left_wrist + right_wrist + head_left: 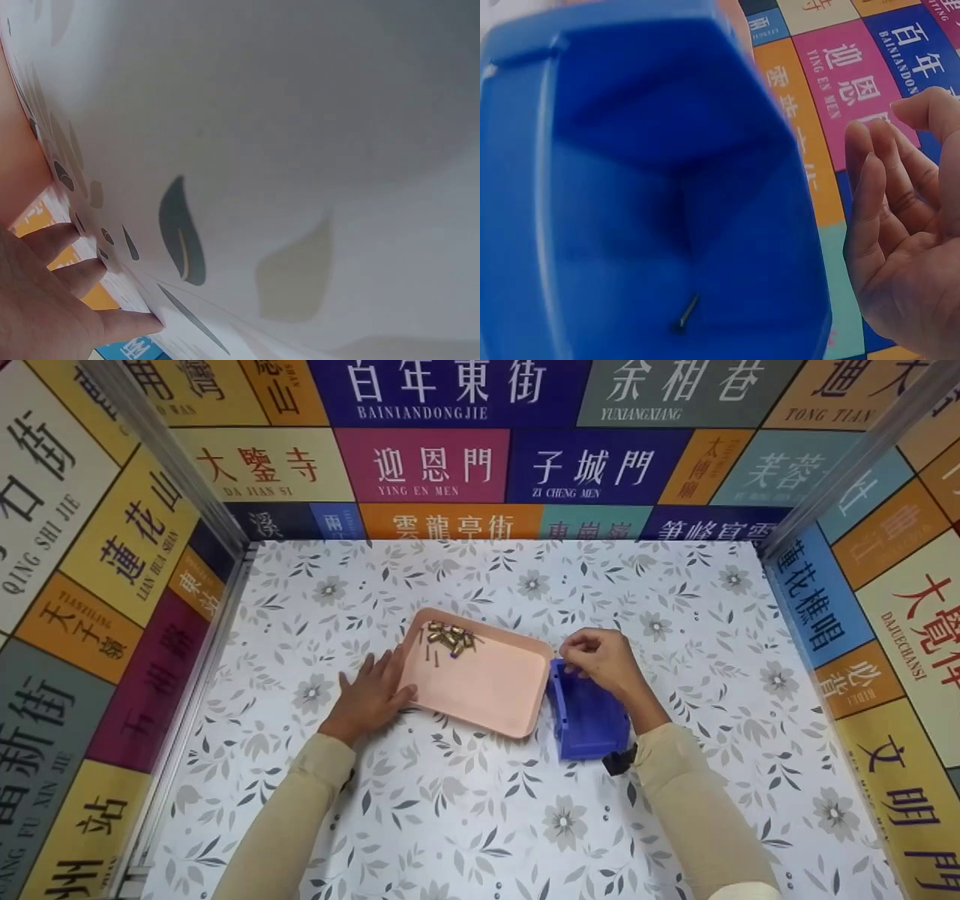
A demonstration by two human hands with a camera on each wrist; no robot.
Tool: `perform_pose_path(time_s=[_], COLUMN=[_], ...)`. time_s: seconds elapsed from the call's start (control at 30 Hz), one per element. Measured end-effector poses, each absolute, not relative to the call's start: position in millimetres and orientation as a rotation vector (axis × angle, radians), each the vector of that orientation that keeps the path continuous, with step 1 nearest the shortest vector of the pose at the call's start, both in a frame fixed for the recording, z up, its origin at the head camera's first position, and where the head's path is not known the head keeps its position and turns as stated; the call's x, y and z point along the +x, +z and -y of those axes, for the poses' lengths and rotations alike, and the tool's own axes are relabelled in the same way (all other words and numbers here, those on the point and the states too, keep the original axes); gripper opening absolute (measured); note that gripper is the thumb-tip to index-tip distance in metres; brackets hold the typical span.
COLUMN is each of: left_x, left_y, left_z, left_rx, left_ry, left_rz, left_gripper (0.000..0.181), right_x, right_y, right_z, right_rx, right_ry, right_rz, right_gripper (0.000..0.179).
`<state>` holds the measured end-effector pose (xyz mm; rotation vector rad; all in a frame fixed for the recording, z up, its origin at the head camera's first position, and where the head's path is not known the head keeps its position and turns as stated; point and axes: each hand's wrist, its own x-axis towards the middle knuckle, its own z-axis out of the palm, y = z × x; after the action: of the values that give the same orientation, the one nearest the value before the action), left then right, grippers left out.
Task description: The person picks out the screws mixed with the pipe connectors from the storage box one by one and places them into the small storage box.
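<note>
A shallow pink tray [480, 682] lies tilted on the tabletop, with a pile of small brass-coloured fittings [454, 637] and several thin screws [428, 652] in its far left corner. My left hand [370, 697] rests against the tray's left side, fingers spread; its fingertips also show in the left wrist view. Right of the tray stands a blue plastic bin [589, 716]. Above the bin's far end is my right hand [600, 656], fingers loosely bent. In the right wrist view its thumb and fingertips are apart with nothing between them. One dark screw [684, 315] appears inside the bin.
The tabletop [465, 810] has a white cover with grey leaves and flowers. Upright panels with coloured lettering [435, 465] enclose the back, the left and the right side. A black strap [619, 761] sits at the right wrist, close to the bin's near edge.
</note>
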<state>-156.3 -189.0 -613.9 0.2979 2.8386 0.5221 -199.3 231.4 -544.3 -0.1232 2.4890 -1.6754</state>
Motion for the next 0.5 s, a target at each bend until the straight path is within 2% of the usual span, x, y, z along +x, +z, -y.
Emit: perform_pose_path(time_s=[0.5], left_x=[-157], left_y=[-613], left_z=[187], left_rx=[0.287], left_ry=[0.516], left_rz=[-2.817], left_gripper=[0.081], right_x=[-226], right_y=[-542], right_z=[-169], right_rx=[-0.276], right_ry=[-1.706], right_rz=[-2.477], right_gripper=[0.012])
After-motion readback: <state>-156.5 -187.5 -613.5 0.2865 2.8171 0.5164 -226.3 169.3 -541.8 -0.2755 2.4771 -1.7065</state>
